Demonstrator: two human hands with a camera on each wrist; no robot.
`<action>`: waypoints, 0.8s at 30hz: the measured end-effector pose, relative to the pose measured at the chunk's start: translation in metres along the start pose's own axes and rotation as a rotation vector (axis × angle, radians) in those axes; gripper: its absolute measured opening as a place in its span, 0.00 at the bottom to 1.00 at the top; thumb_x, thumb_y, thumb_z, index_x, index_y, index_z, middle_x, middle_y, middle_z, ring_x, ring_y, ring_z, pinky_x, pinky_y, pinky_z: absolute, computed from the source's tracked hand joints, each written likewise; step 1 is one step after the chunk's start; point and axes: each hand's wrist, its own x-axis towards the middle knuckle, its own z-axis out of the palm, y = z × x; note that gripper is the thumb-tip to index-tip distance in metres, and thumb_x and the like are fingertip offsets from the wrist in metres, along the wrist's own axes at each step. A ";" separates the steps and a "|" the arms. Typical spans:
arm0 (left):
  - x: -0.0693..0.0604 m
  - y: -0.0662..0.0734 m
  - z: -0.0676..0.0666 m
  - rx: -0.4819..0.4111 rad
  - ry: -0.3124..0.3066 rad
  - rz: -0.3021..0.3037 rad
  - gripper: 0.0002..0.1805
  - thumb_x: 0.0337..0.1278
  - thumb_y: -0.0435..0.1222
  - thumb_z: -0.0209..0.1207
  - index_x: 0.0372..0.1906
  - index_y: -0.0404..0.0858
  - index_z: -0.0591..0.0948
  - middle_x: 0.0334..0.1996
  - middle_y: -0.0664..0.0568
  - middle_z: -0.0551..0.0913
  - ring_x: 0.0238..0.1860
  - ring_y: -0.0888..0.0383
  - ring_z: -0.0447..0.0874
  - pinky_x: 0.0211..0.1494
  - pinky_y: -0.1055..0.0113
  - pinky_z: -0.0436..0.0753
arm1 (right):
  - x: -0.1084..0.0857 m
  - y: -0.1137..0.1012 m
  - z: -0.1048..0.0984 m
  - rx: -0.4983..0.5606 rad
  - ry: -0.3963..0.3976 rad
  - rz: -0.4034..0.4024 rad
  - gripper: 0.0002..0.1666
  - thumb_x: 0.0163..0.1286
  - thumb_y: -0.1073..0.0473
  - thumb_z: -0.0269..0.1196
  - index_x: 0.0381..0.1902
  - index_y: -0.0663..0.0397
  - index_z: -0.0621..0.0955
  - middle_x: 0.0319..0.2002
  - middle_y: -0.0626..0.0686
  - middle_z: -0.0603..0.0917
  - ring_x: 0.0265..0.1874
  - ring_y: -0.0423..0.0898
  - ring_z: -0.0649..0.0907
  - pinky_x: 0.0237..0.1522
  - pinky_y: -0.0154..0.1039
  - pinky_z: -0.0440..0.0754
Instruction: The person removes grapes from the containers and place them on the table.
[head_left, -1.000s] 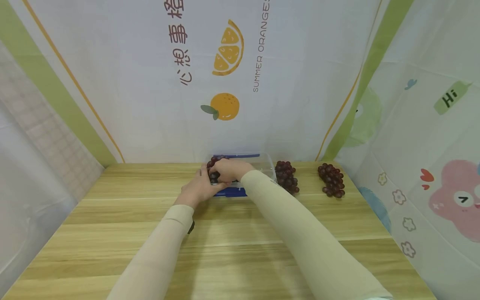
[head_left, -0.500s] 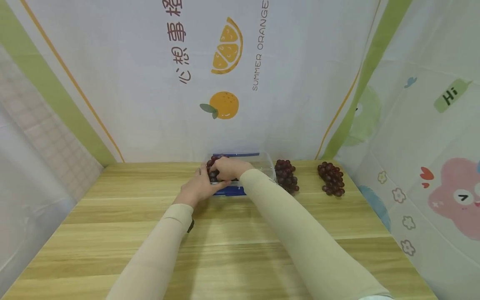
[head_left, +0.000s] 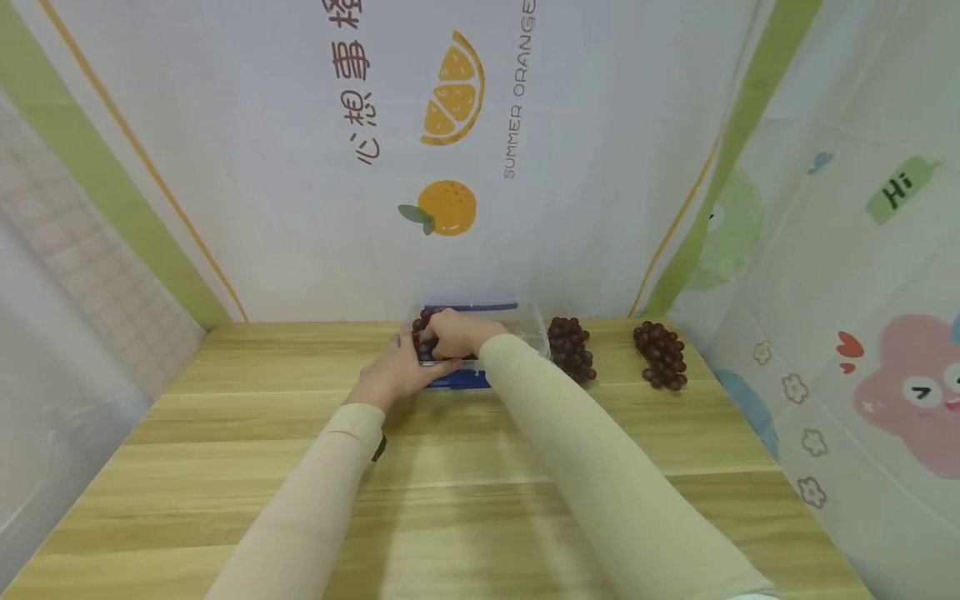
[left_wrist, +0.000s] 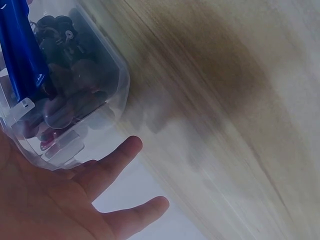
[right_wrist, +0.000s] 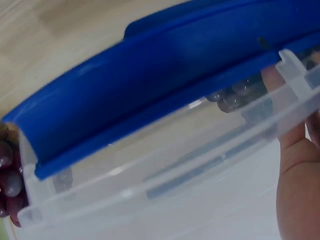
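A clear plastic box (head_left: 545, 340) with blue side clips stands at the back of the wooden table. One blue clip flap (head_left: 462, 380) hangs along its front; it looms large as a blue strip (right_wrist: 150, 85) in the right wrist view. Dark red grapes (head_left: 426, 347) fill the left end, visible through the wall as grapes (left_wrist: 60, 75) in the left wrist view. My left hand (head_left: 393, 368) rests against that end, thumb along the front, other fingers fairly straight and spread. My right hand (head_left: 457, 334) reaches in from above, fingers curled on the grapes; its fingertips are hidden.
One bunch of grapes (head_left: 572, 350) lies just right of the box. Farther right, near the table edge, is another bunch (head_left: 662, 357). A white printed curtain (head_left: 300, 250) hangs right behind the table (head_left: 262, 417).
The head view has tipped slightly, so the scene sits a little higher. Both hands stay at the left end of the box, with hardly any movement.
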 end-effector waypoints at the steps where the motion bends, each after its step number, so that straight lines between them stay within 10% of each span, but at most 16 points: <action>1: 0.000 0.000 0.000 0.006 -0.003 -0.001 0.78 0.51 0.85 0.49 0.87 0.38 0.30 0.88 0.34 0.42 0.77 0.30 0.70 0.73 0.24 0.68 | 0.000 0.000 -0.001 0.005 0.000 0.000 0.24 0.78 0.62 0.63 0.68 0.43 0.85 0.63 0.50 0.87 0.54 0.44 0.84 0.48 0.36 0.80; 24: 0.000 0.002 -0.001 0.066 -0.010 -0.019 0.79 0.51 0.87 0.44 0.86 0.34 0.31 0.87 0.31 0.42 0.77 0.28 0.69 0.71 0.28 0.74 | -0.029 -0.005 -0.052 -0.023 0.122 -0.033 0.24 0.75 0.60 0.67 0.68 0.49 0.85 0.67 0.52 0.84 0.68 0.49 0.82 0.69 0.44 0.83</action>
